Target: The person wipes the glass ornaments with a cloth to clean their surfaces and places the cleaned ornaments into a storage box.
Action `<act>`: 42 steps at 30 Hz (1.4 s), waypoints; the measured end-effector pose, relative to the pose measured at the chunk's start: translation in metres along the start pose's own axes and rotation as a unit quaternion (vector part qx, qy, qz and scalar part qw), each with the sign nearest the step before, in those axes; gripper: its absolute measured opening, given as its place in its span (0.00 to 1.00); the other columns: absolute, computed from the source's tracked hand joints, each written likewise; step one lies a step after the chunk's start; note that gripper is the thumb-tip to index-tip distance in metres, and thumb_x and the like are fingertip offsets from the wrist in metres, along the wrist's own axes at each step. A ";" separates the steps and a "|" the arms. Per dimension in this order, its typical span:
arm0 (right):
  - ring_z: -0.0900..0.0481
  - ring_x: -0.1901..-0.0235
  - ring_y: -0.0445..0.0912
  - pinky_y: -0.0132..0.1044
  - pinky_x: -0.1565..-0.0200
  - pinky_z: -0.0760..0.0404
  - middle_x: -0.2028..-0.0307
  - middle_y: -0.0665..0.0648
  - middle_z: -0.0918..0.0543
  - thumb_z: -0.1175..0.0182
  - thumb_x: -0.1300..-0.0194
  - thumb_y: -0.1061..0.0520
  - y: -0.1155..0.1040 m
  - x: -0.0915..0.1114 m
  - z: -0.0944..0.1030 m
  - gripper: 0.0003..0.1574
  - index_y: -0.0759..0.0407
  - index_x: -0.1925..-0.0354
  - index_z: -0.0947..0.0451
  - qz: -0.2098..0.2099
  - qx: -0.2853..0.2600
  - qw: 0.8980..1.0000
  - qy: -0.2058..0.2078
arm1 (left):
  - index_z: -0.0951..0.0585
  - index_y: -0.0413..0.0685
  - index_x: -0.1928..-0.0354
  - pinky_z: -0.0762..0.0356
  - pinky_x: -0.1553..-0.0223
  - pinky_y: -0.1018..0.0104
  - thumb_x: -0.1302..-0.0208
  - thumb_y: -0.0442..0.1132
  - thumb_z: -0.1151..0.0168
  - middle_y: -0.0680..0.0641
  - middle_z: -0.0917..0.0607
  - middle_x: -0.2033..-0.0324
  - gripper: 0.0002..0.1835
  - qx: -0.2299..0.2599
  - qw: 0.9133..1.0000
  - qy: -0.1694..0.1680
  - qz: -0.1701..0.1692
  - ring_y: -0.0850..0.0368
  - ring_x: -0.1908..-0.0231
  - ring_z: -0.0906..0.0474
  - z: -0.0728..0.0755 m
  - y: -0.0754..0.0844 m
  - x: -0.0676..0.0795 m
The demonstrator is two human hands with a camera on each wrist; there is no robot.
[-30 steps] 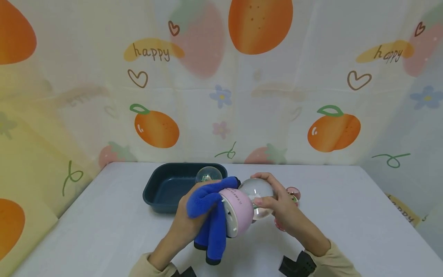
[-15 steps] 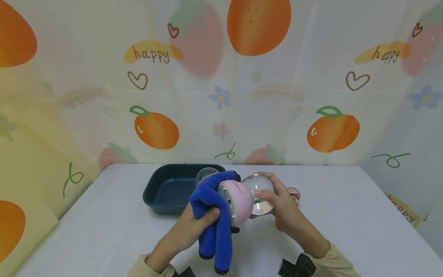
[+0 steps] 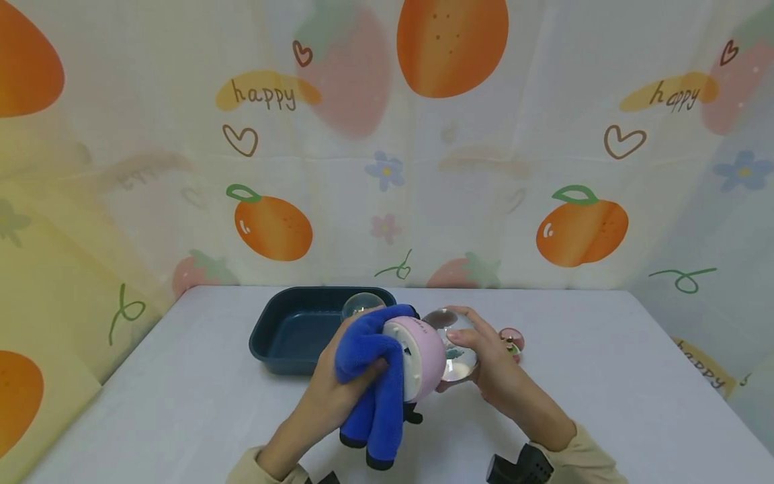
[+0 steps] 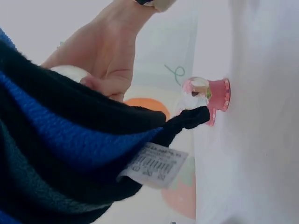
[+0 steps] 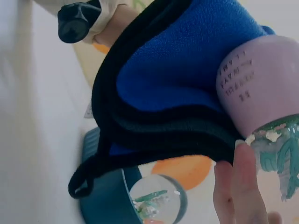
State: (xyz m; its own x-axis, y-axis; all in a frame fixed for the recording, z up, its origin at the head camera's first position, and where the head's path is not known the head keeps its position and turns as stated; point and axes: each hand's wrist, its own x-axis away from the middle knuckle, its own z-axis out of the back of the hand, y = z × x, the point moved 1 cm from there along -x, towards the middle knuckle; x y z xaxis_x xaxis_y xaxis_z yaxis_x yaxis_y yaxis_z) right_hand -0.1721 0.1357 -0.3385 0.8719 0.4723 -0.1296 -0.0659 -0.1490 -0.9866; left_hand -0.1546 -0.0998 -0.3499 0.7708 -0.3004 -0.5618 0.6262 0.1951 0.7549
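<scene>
Between both hands a snow globe lies tipped on its side above the table, its pale pink base (image 3: 426,359) facing left and its clear ball (image 3: 456,353) right. My right hand (image 3: 496,359) grips the ball, thumb on the near side. In the right wrist view, lettering shows on the base, and green shapes sit inside the glass. My left hand (image 3: 326,390) holds a blue cloth (image 3: 370,353) with black edging against the base's underside, its thumb over the folds. Two cloth ends hang down. A white label (image 4: 156,163) and black loop show in the left wrist view.
A dark teal tray (image 3: 284,359) stands behind the left hand with another snow globe (image 5: 161,200) in it. Beyond the right hand, a smaller snow globe with a pink base (image 4: 218,93) stands on the white table (image 3: 605,376), partly hidden in the head view.
The left hand has shifted its hold: its thumb now lies across the near side of the cloth, which is bunched differently at the base. The right hand keeps the ball, turned slightly.
</scene>
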 end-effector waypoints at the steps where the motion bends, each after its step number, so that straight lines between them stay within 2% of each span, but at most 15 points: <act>1: 0.15 0.68 0.42 0.41 0.65 0.13 0.62 0.49 0.16 0.56 0.30 0.52 0.000 0.000 0.001 0.22 0.53 0.40 0.38 0.001 0.001 1.000 -0.006 | 0.33 0.52 0.30 0.29 0.36 0.47 0.33 0.31 0.39 0.46 0.24 0.34 0.30 -0.006 1.000 0.004 -0.009 0.56 0.35 0.28 0.000 0.000 0.000; 5: 0.16 0.66 0.42 0.39 0.65 0.14 0.60 0.50 0.16 0.56 0.29 0.50 0.000 0.001 0.004 0.24 0.53 0.38 0.39 0.002 0.006 1.000 -0.021 | 0.30 0.49 0.33 0.28 0.36 0.61 0.33 0.27 0.42 0.45 0.22 0.37 0.27 -0.017 0.999 0.016 -0.037 0.60 0.36 0.27 0.002 0.000 0.000; 9: 0.16 0.64 0.42 0.39 0.64 0.14 0.58 0.49 0.17 0.56 0.29 0.49 -0.001 0.001 0.005 0.25 0.54 0.38 0.39 0.005 0.007 1.000 -0.030 | 0.28 0.45 0.37 0.27 0.39 0.66 0.32 0.26 0.45 0.47 0.19 0.42 0.22 0.013 0.999 0.026 -0.033 0.62 0.41 0.24 0.004 -0.001 0.001; 12: 0.16 0.63 0.42 0.40 0.63 0.14 0.58 0.49 0.17 0.57 0.29 0.49 -0.002 0.001 0.006 0.24 0.54 0.38 0.38 0.001 0.007 1.000 -0.026 | 0.25 0.39 0.48 0.22 0.50 0.68 0.30 0.27 0.48 0.55 0.18 0.55 0.11 0.054 0.998 0.033 -0.025 0.64 0.54 0.21 0.005 -0.001 0.002; 14: 0.17 0.63 0.42 0.40 0.62 0.14 0.58 0.49 0.17 0.57 0.29 0.49 -0.002 0.001 0.007 0.24 0.55 0.38 0.38 -0.005 0.007 1.000 -0.018 | 0.26 0.36 0.55 0.22 0.59 0.68 0.28 0.28 0.51 0.60 0.22 0.63 0.05 0.084 0.995 0.035 -0.032 0.66 0.62 0.24 0.007 0.000 0.003; 17: 0.18 0.62 0.42 0.39 0.63 0.14 0.58 0.49 0.19 0.57 0.30 0.49 -0.002 0.000 0.008 0.25 0.55 0.38 0.39 -0.012 0.005 1.000 -0.005 | 0.31 0.35 0.63 0.24 0.67 0.68 0.25 0.30 0.54 0.63 0.27 0.70 0.06 0.126 0.991 0.018 -0.050 0.69 0.69 0.26 0.010 0.002 0.002; 19: 0.18 0.63 0.42 0.39 0.63 0.14 0.58 0.50 0.20 0.58 0.30 0.50 -0.003 0.000 0.008 0.25 0.56 0.38 0.40 -0.016 0.003 1.000 0.003 | 0.30 0.35 0.60 0.22 0.65 0.67 0.24 0.33 0.54 0.61 0.26 0.67 0.07 0.135 0.990 -0.004 -0.044 0.68 0.67 0.25 0.010 0.002 0.002; 21: 0.18 0.63 0.42 0.39 0.63 0.14 0.57 0.52 0.20 0.56 0.31 0.50 -0.003 0.000 0.007 0.27 0.57 0.37 0.41 -0.022 -0.001 1.000 0.017 | 0.29 0.39 0.48 0.22 0.53 0.63 0.24 0.37 0.52 0.58 0.22 0.56 0.10 0.119 0.992 -0.033 -0.015 0.65 0.56 0.24 0.008 0.002 0.003; 24: 0.18 0.61 0.44 0.39 0.61 0.14 0.50 0.59 0.24 0.50 0.34 0.51 -0.004 0.001 0.004 0.32 0.58 0.35 0.42 -0.028 0.015 0.998 0.048 | 0.40 0.54 0.28 0.31 0.38 0.45 0.27 0.44 0.44 0.52 0.30 0.36 0.29 0.089 0.993 -0.072 0.029 0.54 0.39 0.31 0.002 0.001 0.003; 26: 0.19 0.58 0.48 0.40 0.59 0.14 0.44 0.65 0.29 0.46 0.36 0.51 -0.005 0.001 0.002 0.36 0.59 0.33 0.43 -0.027 0.036 0.997 0.063 | 0.50 0.64 0.23 0.40 0.35 0.35 0.31 0.49 0.39 0.51 0.39 0.28 0.41 0.073 0.992 -0.083 0.053 0.48 0.32 0.38 -0.001 0.000 0.002; 28: 0.21 0.54 0.50 0.38 0.57 0.15 0.39 0.69 0.34 0.43 0.37 0.50 -0.006 0.003 0.001 0.39 0.59 0.32 0.43 -0.024 0.065 0.995 0.072 | 0.51 0.64 0.24 0.40 0.37 0.32 0.34 0.50 0.36 0.49 0.39 0.29 0.44 0.070 0.992 -0.083 0.061 0.44 0.33 0.38 -0.003 -0.001 0.002; 31: 0.23 0.53 0.52 0.37 0.56 0.16 0.37 0.72 0.37 0.43 0.37 0.50 -0.007 0.004 0.002 0.40 0.60 0.32 0.44 -0.021 0.084 0.994 0.068 | 0.47 0.60 0.24 0.38 0.38 0.32 0.34 0.44 0.35 0.47 0.35 0.30 0.42 0.051 0.995 -0.066 0.051 0.43 0.34 0.36 -0.003 -0.001 0.002; 37: 0.24 0.53 0.52 0.37 0.55 0.16 0.38 0.72 0.37 0.44 0.38 0.50 -0.010 0.004 0.004 0.41 0.59 0.31 0.44 -0.019 0.074 0.995 0.064 | 0.38 0.57 0.28 0.29 0.38 0.44 0.35 0.32 0.36 0.49 0.28 0.32 0.37 0.009 0.999 -0.027 0.018 0.50 0.35 0.30 0.001 0.003 0.000; 40: 0.24 0.51 0.52 0.40 0.53 0.17 0.38 0.70 0.35 0.42 0.38 0.49 -0.011 0.005 0.005 0.41 0.58 0.32 0.43 -0.008 0.080 0.994 0.071 | 0.37 0.57 0.28 0.26 0.39 0.46 0.36 0.33 0.35 0.49 0.27 0.32 0.37 -0.002 1.000 -0.019 0.012 0.52 0.35 0.28 0.002 0.004 -0.001; 42: 0.21 0.53 0.51 0.42 0.54 0.16 0.43 0.68 0.28 0.40 0.38 0.50 -0.012 0.007 0.007 0.40 0.58 0.32 0.41 0.008 0.087 0.993 0.074 | 0.36 0.57 0.28 0.26 0.38 0.47 0.37 0.33 0.33 0.49 0.26 0.33 0.37 -0.009 1.000 -0.013 0.010 0.52 0.35 0.27 0.003 0.004 -0.002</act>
State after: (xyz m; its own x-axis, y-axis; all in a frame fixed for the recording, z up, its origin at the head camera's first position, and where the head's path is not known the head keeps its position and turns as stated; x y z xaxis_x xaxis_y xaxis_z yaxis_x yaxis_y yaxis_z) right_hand -0.1689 0.1464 -0.3279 0.9307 0.3369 -0.1422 -0.1519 0.0026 -0.9884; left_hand -0.1541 -0.1013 -0.3449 0.7802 -0.3198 -0.5376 0.6127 0.2176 0.7597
